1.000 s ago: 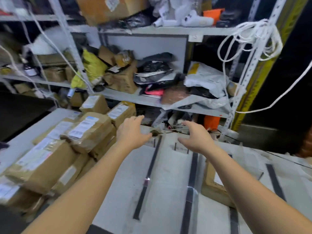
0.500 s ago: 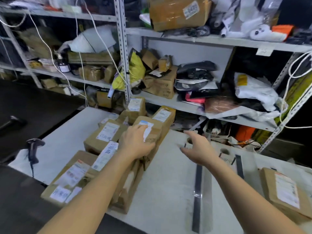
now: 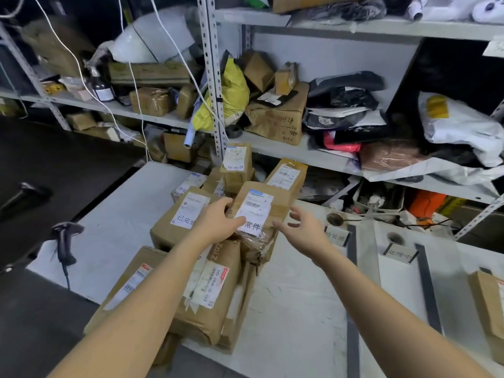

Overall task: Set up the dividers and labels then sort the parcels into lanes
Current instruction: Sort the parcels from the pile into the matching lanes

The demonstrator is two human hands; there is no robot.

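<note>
Atop the pile of brown parcels (image 3: 210, 296), the white-labelled brown cardboard parcel (image 3: 257, 211) was touched by straight fingers of the left hand (image 3: 218, 223); the right hand (image 3: 302, 230) was spread open just beside it. Both sides should be gripped before lifting.

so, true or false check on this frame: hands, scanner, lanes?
1. The left hand rests on a labelled parcel atop the pile. True.
2. The right hand grips a roll of tape. False: it is open, fingers spread, beside the parcel and holding nothing.
3. A scanner sits at the left edge of the table. True.
4. Right of the pile, the table holds no parcels. False: a box lies at the far right, past a black strip.
</note>
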